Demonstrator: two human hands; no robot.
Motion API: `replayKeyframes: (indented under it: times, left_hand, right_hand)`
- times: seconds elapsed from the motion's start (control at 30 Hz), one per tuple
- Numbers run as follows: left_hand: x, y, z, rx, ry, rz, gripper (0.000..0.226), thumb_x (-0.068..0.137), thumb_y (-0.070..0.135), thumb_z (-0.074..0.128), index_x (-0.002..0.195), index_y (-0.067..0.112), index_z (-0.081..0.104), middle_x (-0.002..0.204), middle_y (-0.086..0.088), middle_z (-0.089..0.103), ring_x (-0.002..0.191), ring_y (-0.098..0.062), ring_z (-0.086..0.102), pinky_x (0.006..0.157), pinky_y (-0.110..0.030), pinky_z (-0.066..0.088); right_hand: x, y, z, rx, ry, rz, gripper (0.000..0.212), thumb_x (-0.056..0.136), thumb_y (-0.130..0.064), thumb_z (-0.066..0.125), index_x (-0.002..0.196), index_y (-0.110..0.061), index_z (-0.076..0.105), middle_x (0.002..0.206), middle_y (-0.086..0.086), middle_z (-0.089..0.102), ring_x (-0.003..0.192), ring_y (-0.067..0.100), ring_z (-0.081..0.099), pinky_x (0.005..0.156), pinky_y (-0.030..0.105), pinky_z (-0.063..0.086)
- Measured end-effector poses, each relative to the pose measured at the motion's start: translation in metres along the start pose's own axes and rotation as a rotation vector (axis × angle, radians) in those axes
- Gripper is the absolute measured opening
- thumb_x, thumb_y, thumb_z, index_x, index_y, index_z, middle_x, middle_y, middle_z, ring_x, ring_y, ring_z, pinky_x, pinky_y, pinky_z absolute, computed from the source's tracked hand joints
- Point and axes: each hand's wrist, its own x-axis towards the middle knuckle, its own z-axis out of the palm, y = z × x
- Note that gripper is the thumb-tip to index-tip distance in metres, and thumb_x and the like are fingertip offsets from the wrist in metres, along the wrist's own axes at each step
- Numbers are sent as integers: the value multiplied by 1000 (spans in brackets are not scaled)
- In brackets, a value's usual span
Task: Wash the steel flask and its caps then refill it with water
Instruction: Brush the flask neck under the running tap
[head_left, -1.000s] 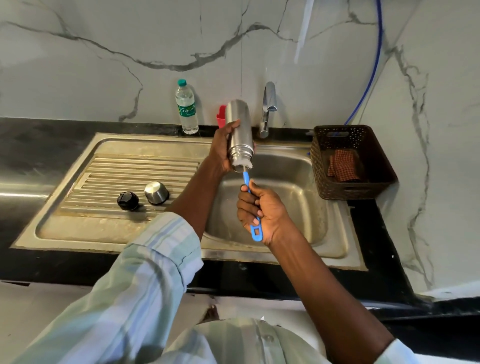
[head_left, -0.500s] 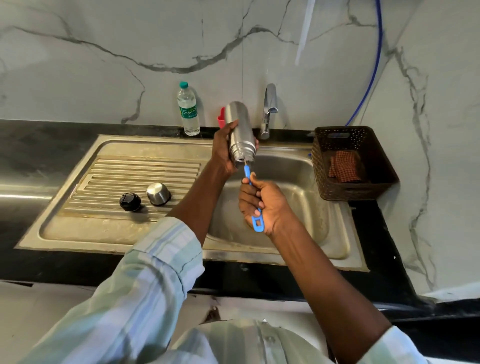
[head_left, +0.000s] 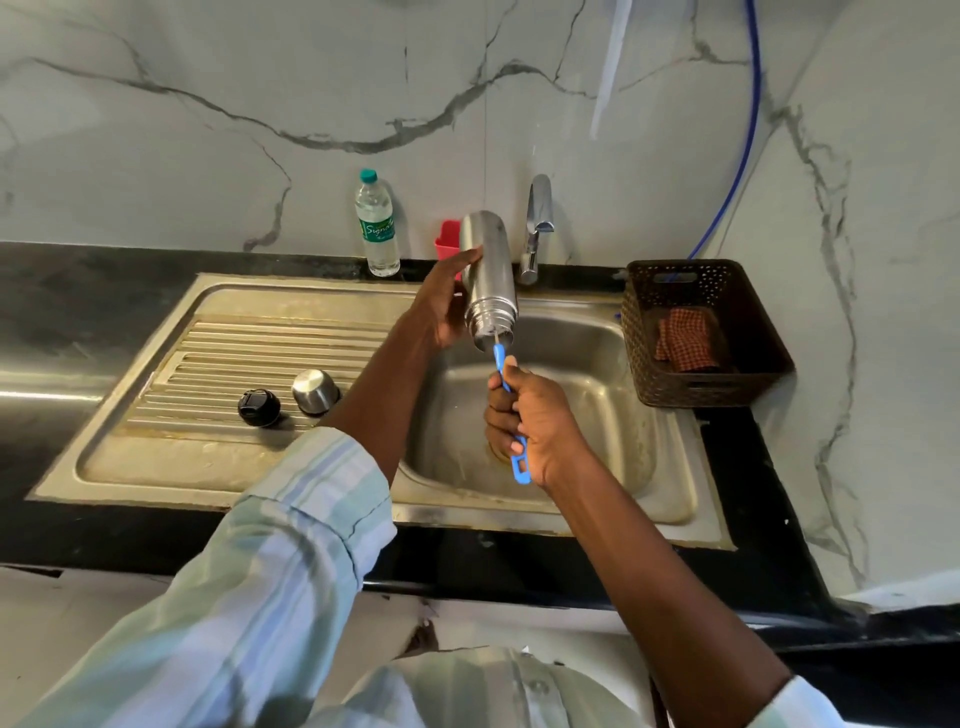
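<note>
My left hand (head_left: 444, 304) holds the steel flask (head_left: 488, 275) over the sink basin (head_left: 613, 415), its open mouth tilted down toward me. My right hand (head_left: 532, 418) grips the blue handle of a bottle brush (head_left: 506, 364); the brush's thin wire goes up into the flask mouth and its head is hidden inside. On the ribbed drainboard (head_left: 208, 364) to the left stand the black inner cap (head_left: 258, 407) and the steel outer cap (head_left: 314, 391), side by side.
A tap (head_left: 537, 228) rises behind the basin, with no water running. A plastic water bottle (head_left: 376, 223) and a red holder (head_left: 449, 239) stand at the wall. A brown basket (head_left: 696, 332) with a checked cloth sits right of the sink. Black counter surrounds everything.
The right hand has moved the brush slightly in and out of the flask mouth. The flask stays held in the same spot over the basin.
</note>
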Motion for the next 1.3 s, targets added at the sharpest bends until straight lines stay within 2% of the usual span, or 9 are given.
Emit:
replayKeyframes:
  times: [0.13, 0.3, 0.5, 0.83, 0.93, 1.0, 1.07, 1.2, 1.3]
  left_hand:
    - [6, -2, 15, 357, 153, 12, 60, 80, 27, 80, 126, 1, 52, 85, -12, 65, 56, -23, 68, 52, -31, 56]
    - [14, -3, 2, 77, 131, 21, 28, 88, 20, 67, 107, 4, 54, 73, -11, 59, 52, -23, 62, 50, -30, 56]
    - [9, -23, 4, -44, 21, 39, 49, 85, 20, 65, 124, -3, 47, 84, -18, 60, 67, -32, 63, 61, -37, 59]
    - [19, -25, -9, -135, 93, 64, 60, 79, 22, 72, 126, -5, 46, 87, -19, 61, 69, -33, 64, 72, -43, 57]
    - [16, -19, -6, -71, 90, 77, 52, 83, 21, 70, 123, -2, 48, 87, -20, 60, 70, -33, 63, 67, -41, 58]
    - [22, -10, -11, -5, 204, 133, 55, 78, 24, 75, 121, 1, 51, 88, -18, 64, 71, -33, 65, 65, -42, 60]
    - [35, -3, -25, 6, 382, 174, 76, 59, 29, 83, 124, 2, 54, 94, -19, 69, 75, -34, 69, 72, -50, 61]
    - [41, -6, -41, -95, 479, 178, 67, 62, 23, 82, 120, 3, 56, 100, -19, 71, 77, -34, 71, 77, -53, 60]
    - [40, -15, -43, -17, 398, 128, 71, 55, 29, 82, 116, 2, 58, 87, -16, 68, 71, -33, 68, 77, -51, 60]
  right_hand:
    - [9, 3, -4, -165, 106, -5, 34, 105, -31, 38, 79, -11, 47, 47, -5, 25, 32, 7, 19, 32, 14, 18]
    - [-9, -2, -3, 183, -67, 138, 32, 105, -23, 35, 78, -9, 47, 46, -6, 25, 29, 5, 21, 27, 16, 17]
    - [-5, 0, -3, 341, -110, 183, 31, 104, -22, 33, 78, -9, 46, 44, -5, 26, 27, 6, 23, 25, 18, 19]
    - [2, 2, 0, 327, -104, 186, 33, 105, -24, 33, 78, -9, 46, 44, -5, 27, 27, 6, 23, 26, 16, 19]
    - [11, 5, -2, -222, 138, 14, 33, 105, -29, 37, 78, -12, 48, 51, -1, 34, 33, 12, 31, 35, 19, 24]
    - [5, 7, -12, -1020, 326, -201, 29, 104, -30, 38, 87, -14, 56, 72, 9, 55, 61, 26, 54, 54, 30, 34]
    - [-4, 11, -20, -1479, 404, -293, 31, 104, -32, 33, 113, -18, 59, 98, 13, 66, 92, 35, 59, 69, 35, 36]
    - [-9, 7, -18, -1633, 419, -343, 33, 104, -33, 33, 119, -17, 58, 104, 13, 67, 97, 35, 60, 73, 37, 38]
    - [12, 2, -13, -1001, 254, -119, 30, 103, -28, 40, 84, -13, 56, 62, 4, 54, 52, 20, 50, 52, 30, 36]
